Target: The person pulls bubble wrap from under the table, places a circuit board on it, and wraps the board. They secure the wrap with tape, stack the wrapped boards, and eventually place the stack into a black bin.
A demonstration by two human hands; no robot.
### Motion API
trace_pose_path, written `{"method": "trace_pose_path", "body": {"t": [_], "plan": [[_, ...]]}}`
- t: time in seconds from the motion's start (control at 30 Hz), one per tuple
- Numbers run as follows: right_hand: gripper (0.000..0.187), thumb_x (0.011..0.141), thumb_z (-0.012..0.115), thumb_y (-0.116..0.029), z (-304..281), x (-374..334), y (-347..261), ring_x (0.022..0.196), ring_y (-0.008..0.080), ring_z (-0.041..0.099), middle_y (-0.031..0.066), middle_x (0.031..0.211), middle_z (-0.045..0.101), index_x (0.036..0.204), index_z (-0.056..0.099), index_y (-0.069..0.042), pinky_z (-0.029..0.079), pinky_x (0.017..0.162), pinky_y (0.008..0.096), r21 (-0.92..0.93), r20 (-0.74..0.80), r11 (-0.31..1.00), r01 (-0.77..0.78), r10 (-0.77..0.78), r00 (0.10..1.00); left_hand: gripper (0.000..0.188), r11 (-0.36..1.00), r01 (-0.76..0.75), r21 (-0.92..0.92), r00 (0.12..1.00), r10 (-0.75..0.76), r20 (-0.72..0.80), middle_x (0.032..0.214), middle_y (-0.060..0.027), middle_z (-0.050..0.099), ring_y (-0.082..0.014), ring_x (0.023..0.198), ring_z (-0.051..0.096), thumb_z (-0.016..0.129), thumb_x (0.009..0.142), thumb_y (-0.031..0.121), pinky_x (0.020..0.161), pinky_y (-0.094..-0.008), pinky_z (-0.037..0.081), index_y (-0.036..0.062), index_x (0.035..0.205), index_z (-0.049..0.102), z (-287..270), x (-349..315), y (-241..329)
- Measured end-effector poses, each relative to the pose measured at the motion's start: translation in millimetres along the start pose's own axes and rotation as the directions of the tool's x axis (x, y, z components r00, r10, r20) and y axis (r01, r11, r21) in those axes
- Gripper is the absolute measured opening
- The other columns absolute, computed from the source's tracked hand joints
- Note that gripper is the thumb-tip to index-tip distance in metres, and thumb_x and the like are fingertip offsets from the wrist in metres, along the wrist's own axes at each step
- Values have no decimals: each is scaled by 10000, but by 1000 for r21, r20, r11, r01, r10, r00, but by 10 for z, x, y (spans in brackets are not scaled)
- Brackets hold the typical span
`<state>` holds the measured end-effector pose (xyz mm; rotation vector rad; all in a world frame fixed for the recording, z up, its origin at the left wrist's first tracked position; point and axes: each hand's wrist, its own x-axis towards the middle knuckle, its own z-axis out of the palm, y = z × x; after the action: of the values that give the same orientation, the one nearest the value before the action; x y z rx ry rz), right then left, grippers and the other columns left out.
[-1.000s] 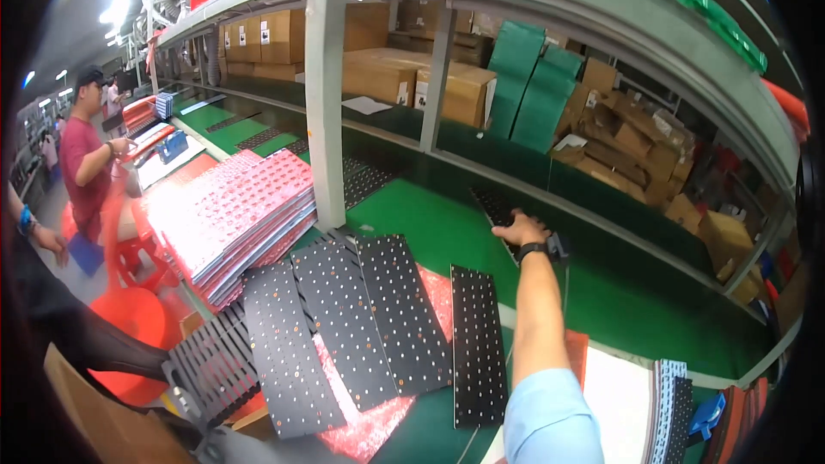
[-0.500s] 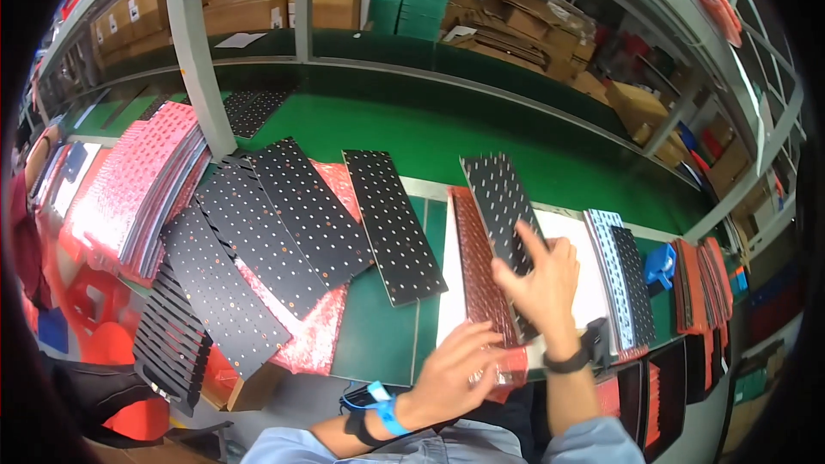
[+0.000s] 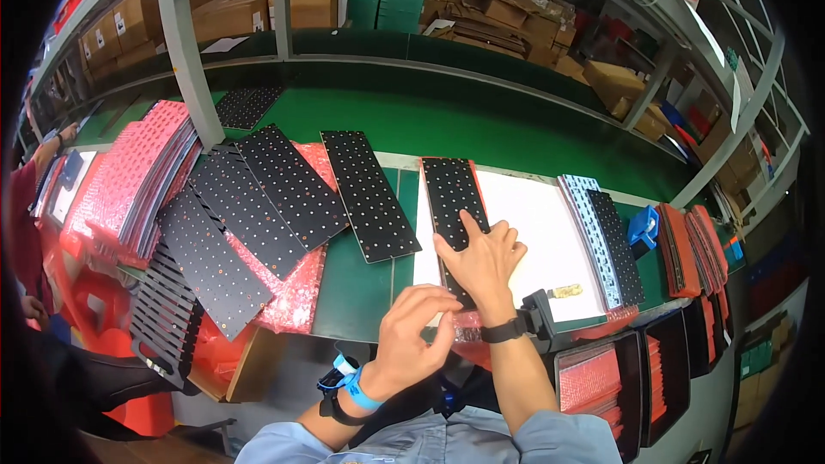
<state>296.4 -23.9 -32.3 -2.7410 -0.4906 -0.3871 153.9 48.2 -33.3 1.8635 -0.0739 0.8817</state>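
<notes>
A black panel dotted with pale spots [image 3: 449, 185] lies lengthwise on a white sheet [image 3: 524, 206], over a red bubble-wrap sleeve [image 3: 468, 329] that shows at its near end and along its far right edge. My right hand [image 3: 483, 262] rests on the panel with its fingers spread. Close to the near left corner of the panel, my left hand [image 3: 412, 331] has its fingers curled and the thumb drawn toward the index finger. What lies between those fingertips, if anything, is too small to make out.
Left of the sheet lies another dotted black panel [image 3: 369, 193], beside several overlapping ones [image 3: 249, 206] on red bubble wrap. A tall pink-wrapped stack [image 3: 142, 176] stands farther left. To the right are a blue-white perforated strip [image 3: 589, 232], a blue holder [image 3: 643, 230] and red-wrapped panels [image 3: 679, 249].
The black panel has come down from a tilted position and now lies over the red sleeve. My right hand spread out on it; my left fingers curled inward. The view shifted slightly.
</notes>
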Motion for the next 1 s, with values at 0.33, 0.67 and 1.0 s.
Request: {"method": "trace_pose_path", "body": {"t": [0.33,0.67,1.0], "plan": [[664,899,599,-465,211,1433,281,1336,386,402,185,1472,405,1458,425,-152,325,1030,632,316,20,894,317,-340,940,287,874,-196,445,961,81,265,1166,-97,642,-319,1127,568,677,770,14,964,-424,474,33,1056,688,354,132,-79],[660,670,879,-288,141,2691,164,989,256,637,134,1058,683,1210,610,-21,488,876,334,355,658,806,474,-575,486,316,857,-184,482,926,-12,376,1237,-73,624,-292,1263,506,638,820,79,1077,-456,398,75,1133,680,418,67,-193],[416,697,824,-182,-1557,2143,-36,900,306,649,122,958,681,1037,630,-41,513,780,400,108,-84,674,731,-727,682,188,806,-168,568,842,-182,508,1093,-115,645,-271,1083,559,669,744,159,896,-461,396,60,903,686,460,159,104]]}}
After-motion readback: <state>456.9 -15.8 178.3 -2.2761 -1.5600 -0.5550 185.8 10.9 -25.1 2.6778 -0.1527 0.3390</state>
